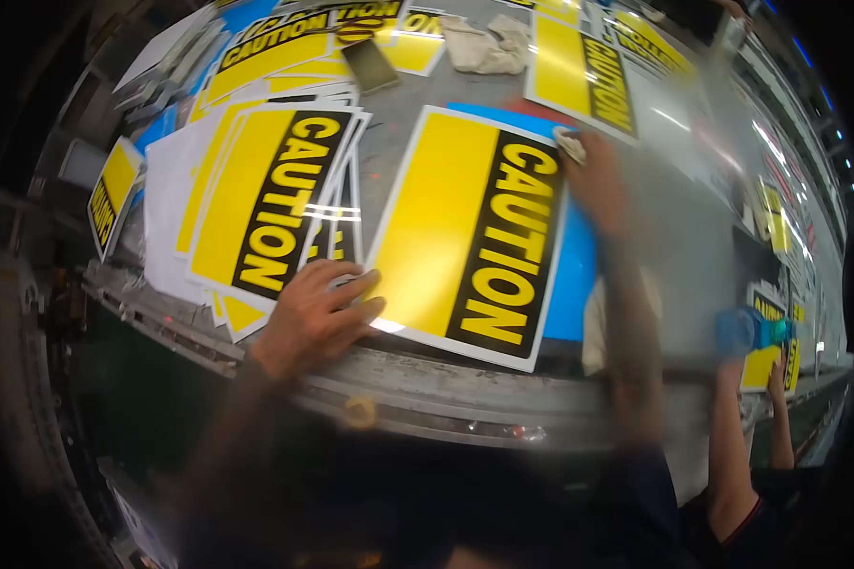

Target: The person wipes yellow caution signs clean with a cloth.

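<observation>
1. Yellow caution sign [470, 237] is laid flat on the counter [446, 379].
2. Its lower left edge is pinned by the left hand [313, 318], fingers spread.
3. Its top right corner is touched by the blurred right hand [593, 180], closed on a white rag [569, 144].

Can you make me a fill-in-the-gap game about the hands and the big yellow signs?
1. The black band on the middle sign holds the word ____.
2. The left hand presses flat on the sign's lower ____ corner.
3. The right hand holds a small white ____ at the sign's top edge.
4. Under the sign lies a sheet coloured ____.

Missing words: CAUTION; left; cloth; blue
</observation>
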Motion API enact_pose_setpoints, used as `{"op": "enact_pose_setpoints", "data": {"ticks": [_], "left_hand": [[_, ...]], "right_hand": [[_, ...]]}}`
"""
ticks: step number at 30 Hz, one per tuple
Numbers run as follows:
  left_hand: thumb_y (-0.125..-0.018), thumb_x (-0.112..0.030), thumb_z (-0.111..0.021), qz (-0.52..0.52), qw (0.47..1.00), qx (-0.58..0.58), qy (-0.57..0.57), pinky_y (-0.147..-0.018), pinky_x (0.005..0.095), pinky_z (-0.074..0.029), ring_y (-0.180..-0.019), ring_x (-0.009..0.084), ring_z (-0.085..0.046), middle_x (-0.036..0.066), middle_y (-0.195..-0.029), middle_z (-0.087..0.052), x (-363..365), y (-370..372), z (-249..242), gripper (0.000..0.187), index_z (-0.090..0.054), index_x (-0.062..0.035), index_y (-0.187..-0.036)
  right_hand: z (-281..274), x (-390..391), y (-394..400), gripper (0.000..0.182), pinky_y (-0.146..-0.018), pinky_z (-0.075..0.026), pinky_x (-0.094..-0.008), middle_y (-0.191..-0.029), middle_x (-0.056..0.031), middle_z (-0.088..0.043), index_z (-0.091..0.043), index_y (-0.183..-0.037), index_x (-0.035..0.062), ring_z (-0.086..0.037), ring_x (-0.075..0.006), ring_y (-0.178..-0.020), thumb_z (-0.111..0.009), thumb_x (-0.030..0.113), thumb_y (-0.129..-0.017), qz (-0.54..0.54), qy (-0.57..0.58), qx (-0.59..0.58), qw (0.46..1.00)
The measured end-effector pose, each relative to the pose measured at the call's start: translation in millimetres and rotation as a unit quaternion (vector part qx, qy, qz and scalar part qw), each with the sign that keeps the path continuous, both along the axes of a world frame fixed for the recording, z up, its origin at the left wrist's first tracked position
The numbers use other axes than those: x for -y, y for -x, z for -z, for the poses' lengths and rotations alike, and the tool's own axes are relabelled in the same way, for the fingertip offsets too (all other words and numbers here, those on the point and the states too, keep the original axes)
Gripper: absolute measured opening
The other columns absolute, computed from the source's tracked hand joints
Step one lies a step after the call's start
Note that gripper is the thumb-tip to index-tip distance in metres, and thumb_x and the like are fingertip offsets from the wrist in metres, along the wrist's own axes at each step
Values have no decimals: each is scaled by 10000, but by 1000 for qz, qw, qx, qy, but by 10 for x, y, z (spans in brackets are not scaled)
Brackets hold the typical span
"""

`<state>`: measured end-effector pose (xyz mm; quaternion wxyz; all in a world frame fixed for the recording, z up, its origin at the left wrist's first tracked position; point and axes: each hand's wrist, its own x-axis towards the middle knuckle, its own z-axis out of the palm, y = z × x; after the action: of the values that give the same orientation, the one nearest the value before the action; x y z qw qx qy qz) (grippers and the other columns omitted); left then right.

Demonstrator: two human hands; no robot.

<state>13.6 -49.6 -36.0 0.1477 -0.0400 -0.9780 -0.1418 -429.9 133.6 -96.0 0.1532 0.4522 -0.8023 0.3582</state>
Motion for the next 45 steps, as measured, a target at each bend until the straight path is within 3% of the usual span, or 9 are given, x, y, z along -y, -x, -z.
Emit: {"op": "enact_pose_setpoints", "data": {"ticks": [6, 12, 16, 17, 19, 20, 31, 39, 45], "left_hand": [[-812, -152, -850, -67, 984, -146, -83, -1088, 511, -529, -1256, 421, -696, 216, -1288, -760, -8, 114, -302, 401, -775, -15, -1181], [-625, 20, -906, -168, 888, -181, -389, -1085, 410, -568, -1303, 293, -677, 178, -1435, -681, -115, 345, -493, 864, -643, -5, -1448], [-662, 94, -884, -202, 817, -32, -539, -1049, 382, -597, -1254, 265, -689, 206, -1401, -672, -230, 148, -440, 921, -564, 29, -1523], [-606, 23, -898, -281, 774, 39, -566, -1228, 417, -440, -1379, 267, -608, 126, -1504, -637, -310, 95, -455, 930, -616, 15, -1492], [-646, -3, -895, -277, 904, 75, -316, -1204, 420, -440, -1399, 277, -577, 113, -1479, -647, -335, 15, -330, 877, -651, -59, -1486], [-685, -57, -901, -275, 918, 66, -278, -1171, 428, -450, -1408, 285, -549, 108, -1456, -646, -348, -19, -238, 817, -678, -114, -1469], [-702, -155, -988, -319, 928, 134, -142, -997, 429, -523, -1099, 282, -615, 103, -1192, -621, -594, -4, -59, 917, -578, -89, -1520], [-692, -82, -952, -367, 876, 123, -287, -862, 351, -532, -938, 224, -618, 78, -1021, -635, -567, 15, -74, 711, -704, -27, -1356], [-765, 103, -884, -333, 737, 101, -580, -871, 242, -580, -987, 113, -664, 20, -1144, -655, -492, -68, -110, 716, -661, -5, -1436]], "right_hand": [[105, -30, 82, 325, -940, -520, -518, -1139, -187, -704, -710, -1231, 103, -658, -417, -1105, -755, 250, -944, 23, -11, -36, 999], [100, -31, 94, 407, -1018, -519, -522, -1277, -185, -717, -702, -1334, 107, -659, -408, -1174, -753, 272, -966, 29, -32, 11, 999], [71, -28, 74, 382, -999, -523, -512, -1246, -165, -719, -705, -1309, 102, -656, -399, -1166, -755, 250, -960, 24, -37, -6, 999], [61, -38, 62, 372, -988, -525, -509, -1228, -162, -719, -707, -1296, 100, -657, -395, -1156, -757, 244, -957, 22, -42, -11, 999], [69, -34, 34, 331, -965, -526, -502, -1180, -148, -716, -711, -1253, 99, -661, -378, -1119, -760, 229, -953, 21, -23, -16, 999], [52, -33, 30, 323, -960, -526, -501, -1171, -143, -716, -712, -1246, 100, -662, -375, -1111, -760, 227, -953, 22, -28, -13, 999], [0, -77, 10, 265, -940, -525, -488, -1127, -143, -717, -720, -1187, 97, -664, -368, -1092, -770, 219, -956, 19, -29, -10, 999], [40, 4, 68, 270, -926, -519, -479, -1133, -155, -711, -730, -1187, 85, -671, -396, -1073, -784, 165, -935, -1, -6, 18, 1000], [-99, -7, -63, 251, -930, -517, -476, -1142, -163, -703, -729, -1199, 85, -667, -395, -1078, -756, 150, -958, -10, -4, 4, 1000]]}}
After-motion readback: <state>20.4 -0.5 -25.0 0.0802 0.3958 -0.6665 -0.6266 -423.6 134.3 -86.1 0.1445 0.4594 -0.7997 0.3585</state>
